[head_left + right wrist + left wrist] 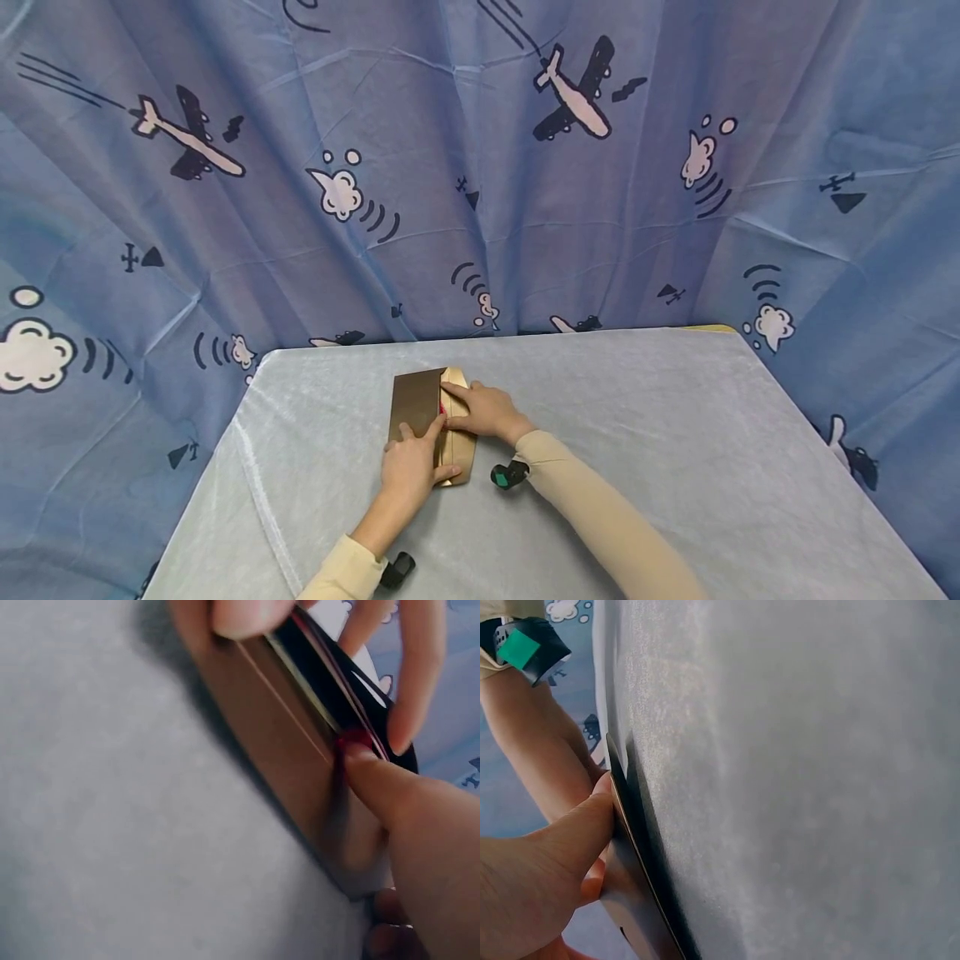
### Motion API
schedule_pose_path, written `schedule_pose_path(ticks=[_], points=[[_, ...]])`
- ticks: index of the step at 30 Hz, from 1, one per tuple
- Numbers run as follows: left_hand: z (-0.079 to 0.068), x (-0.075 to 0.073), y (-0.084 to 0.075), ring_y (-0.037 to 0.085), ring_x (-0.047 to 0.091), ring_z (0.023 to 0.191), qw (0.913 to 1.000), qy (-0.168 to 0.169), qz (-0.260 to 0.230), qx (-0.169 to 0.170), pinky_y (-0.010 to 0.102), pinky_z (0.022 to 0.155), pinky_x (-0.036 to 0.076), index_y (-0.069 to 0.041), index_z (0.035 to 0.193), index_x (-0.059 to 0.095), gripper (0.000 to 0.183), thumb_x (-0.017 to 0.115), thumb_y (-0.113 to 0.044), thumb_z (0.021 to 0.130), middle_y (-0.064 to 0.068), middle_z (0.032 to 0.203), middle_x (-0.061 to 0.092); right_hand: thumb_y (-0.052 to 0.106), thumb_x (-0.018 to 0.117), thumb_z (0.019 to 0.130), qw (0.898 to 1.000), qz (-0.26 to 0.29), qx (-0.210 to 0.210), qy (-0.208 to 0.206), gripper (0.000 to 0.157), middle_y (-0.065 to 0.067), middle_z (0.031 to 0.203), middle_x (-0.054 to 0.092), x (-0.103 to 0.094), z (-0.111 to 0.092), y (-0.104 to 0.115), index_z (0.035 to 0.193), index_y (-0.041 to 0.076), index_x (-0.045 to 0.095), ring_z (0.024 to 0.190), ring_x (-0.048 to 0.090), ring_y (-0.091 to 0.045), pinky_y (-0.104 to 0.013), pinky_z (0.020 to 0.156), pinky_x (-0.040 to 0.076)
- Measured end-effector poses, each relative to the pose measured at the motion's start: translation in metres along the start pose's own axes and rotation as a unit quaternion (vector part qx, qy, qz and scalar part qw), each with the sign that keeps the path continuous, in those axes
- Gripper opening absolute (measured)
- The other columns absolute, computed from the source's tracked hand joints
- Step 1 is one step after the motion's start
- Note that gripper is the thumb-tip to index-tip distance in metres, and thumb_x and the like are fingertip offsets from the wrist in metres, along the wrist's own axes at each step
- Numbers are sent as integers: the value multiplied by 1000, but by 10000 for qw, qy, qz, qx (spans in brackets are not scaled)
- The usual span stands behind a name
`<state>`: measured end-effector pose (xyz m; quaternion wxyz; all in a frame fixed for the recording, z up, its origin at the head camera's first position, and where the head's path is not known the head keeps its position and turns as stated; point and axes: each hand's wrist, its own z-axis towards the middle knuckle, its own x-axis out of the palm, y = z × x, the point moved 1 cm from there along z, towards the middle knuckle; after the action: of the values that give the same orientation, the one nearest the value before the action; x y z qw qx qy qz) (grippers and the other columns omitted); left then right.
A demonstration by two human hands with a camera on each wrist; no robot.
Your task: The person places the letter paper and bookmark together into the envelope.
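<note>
A flat gold envelope-like packet [414, 400] lies near the table's middle, with a dark bronze panel on its left and a lighter folded gold part on its right. A small red piece [352, 741] shows in the opening between layers. My left hand [408, 467] holds the packet's near part, fingers over the dark panel, thumb on the gold part. From the right, my right hand [483, 408] grips it with its thumb at the red piece and fingers toward the far end. In the left wrist view, the packet's edge [641, 855] stands slightly off the cloth.
A pale grey cloth covers the table [637, 450]. Behind it hangs a blue curtain [420, 167] printed with airplanes and clouds. Black wrist devices [510, 475] are strapped at both beige sleeves [600, 508].
</note>
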<state>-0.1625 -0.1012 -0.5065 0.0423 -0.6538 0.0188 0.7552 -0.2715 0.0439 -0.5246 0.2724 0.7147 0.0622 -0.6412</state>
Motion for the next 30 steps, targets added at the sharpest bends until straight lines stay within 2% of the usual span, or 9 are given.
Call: schedule_pose_path(ticks=[4,12,20,23,27,30], points=[[0,2,0,47,69,79,10000,-19,-26,-7,48,70,57,-30,142,54,90,77,-67,63,37,121,63,60,58,91,10000,-11,-67,-6,65,-14,108,65,-1,-1,0,149,33,45,76,63,-26,-42,68,52],[0,1,0,47,69,80,10000,-17,-44,-9,48,70,57,-28,140,55,89,77,-67,63,37,122,63,68,60,84,9997,-215,-10,-95,74,-13,108,64,2,0,2,149,35,44,74,63,-25,-40,67,53],[1,2,0,47,68,79,10000,-11,-95,5,49,69,57,-28,142,54,90,78,-65,63,38,123,61,69,59,82,9995,-252,46,-200,75,-15,106,64,4,1,4,148,34,46,72,63,-27,-40,64,52],[0,2,0,47,69,78,10000,-14,-90,18,48,69,57,-28,142,54,90,77,-65,63,38,122,61,70,57,84,9997,-215,31,-123,76,-14,109,63,3,-1,2,149,35,43,76,64,-27,-40,67,53],[0,2,0,48,69,79,9999,-21,-113,18,49,70,57,-28,142,54,90,78,-65,64,38,122,61,60,56,91,10000,23,-62,3,65,-13,109,63,-1,-3,1,149,34,44,78,62,-25,-41,71,53],[0,2,0,48,69,80,9999,-29,-145,21,50,70,57,-27,141,55,88,78,-64,63,38,122,62,46,56,97,9999,130,-103,35,54,-11,102,61,-3,-4,0,148,33,45,72,57,-22,-40,67,50]])
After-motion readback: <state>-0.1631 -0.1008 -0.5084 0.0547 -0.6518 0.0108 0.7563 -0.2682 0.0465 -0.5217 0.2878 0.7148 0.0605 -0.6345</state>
